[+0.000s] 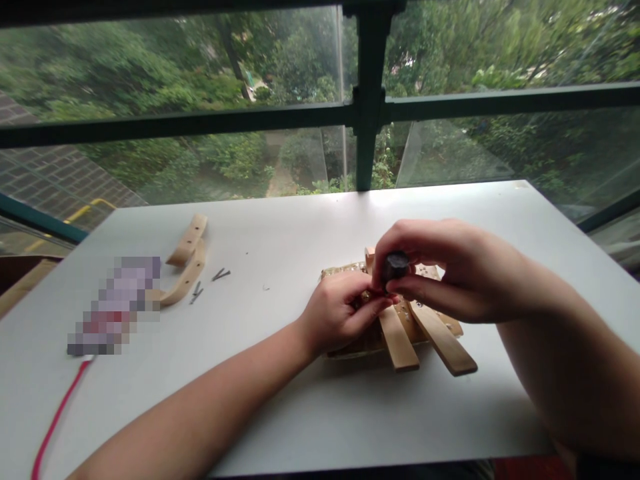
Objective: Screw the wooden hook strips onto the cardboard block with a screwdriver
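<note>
My right hand (pixel 440 270) is wrapped round the dark handle of a screwdriver (pixel 397 264), held upright with its shaft hidden below my fingers. My left hand (pixel 345 310) is closed in a pinch right beneath the handle; what its fingertips hold is hidden. Under both hands lies a brown panel with a patterned surface (pixel 357 345). Across it run two pale wooden strips, a left one (pixel 400 347) and a right one (pixel 445 340), their rounded ends sticking out over the panel's near edge.
Curved wooden pieces with holes (pixel 187 267) lie at the left of the white table (pixel 280 413). Beside them are several loose screws (pixel 220 274). A blurred-out flat item (pixel 117 297) with a red cord (pixel 60 413) is further left. A window frame (pixel 370 100) borders the table's far edge.
</note>
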The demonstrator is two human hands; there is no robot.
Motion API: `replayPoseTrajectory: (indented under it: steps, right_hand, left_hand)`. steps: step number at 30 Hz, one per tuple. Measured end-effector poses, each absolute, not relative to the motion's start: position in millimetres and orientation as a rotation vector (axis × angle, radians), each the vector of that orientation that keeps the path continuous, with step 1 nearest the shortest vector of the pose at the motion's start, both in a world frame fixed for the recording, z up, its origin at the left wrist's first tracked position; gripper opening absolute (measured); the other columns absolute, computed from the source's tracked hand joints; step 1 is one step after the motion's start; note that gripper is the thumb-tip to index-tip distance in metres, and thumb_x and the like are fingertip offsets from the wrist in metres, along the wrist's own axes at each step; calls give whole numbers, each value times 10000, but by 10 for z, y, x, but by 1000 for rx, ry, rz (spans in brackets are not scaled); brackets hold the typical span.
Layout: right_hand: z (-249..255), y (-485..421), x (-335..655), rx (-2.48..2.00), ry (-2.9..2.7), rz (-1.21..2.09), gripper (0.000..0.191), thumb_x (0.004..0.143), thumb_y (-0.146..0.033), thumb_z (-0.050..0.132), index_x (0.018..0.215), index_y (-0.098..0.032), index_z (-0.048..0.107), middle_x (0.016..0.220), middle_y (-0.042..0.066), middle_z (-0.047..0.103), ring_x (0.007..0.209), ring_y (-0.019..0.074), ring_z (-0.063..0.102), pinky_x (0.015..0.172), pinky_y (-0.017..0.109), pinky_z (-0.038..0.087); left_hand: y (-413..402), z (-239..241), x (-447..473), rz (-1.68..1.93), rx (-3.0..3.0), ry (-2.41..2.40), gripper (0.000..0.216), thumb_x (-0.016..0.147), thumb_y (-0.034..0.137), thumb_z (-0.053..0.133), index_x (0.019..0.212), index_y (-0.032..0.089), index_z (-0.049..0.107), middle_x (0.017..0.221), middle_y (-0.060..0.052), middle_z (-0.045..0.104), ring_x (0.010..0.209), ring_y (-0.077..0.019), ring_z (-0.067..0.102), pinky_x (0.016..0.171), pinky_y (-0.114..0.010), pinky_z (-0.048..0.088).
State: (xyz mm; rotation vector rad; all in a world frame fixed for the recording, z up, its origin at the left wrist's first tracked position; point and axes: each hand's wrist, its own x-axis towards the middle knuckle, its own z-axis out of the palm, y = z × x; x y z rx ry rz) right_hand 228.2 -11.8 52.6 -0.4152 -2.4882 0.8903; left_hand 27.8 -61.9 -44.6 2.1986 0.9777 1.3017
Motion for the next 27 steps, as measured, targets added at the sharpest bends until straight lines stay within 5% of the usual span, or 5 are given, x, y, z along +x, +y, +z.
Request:
replayPoseTrajectory:
  steps: [8,17,24,27]
  right_hand:
    - [471,-109,2254,-419,-2448,809,171,868,-157,628,1023,-166,557,847,-4,601,703,99,525,605,238,435]
    - [447,-137,2184,-423,-2470,676,151,854,-158,640,925,-181,509,776,-29,537,652,80,438,560,220,367]
    - [563,-160,2267,-303,-2494,917,338,840,-70,546,1171,-142,548,970,46,657,788,128,592,684,259,463]
    - [581,-142,2296,-311,-2509,931,315,841,-46,529,1132,-158,574,984,44,673,826,138,607,710,265,473]
  left_hand:
    - [-620,-441,234,1184,2121,933,219,986,252,460,966,175,664,908,-56,707,827,-163,652,752,-281,525]
    - [-612,-455,268,1267,2149,1043,152,895,311,659,838,170,648,767,-18,688,681,-136,617,620,-237,490]
    - [-599,-431,258,1260,2193,1007,195,921,299,612,786,165,654,708,-13,658,640,-129,594,605,-241,474]
    - [-592,-436,261,1241,2215,993,217,932,290,593,756,171,640,654,2,623,599,-118,562,591,-234,468]
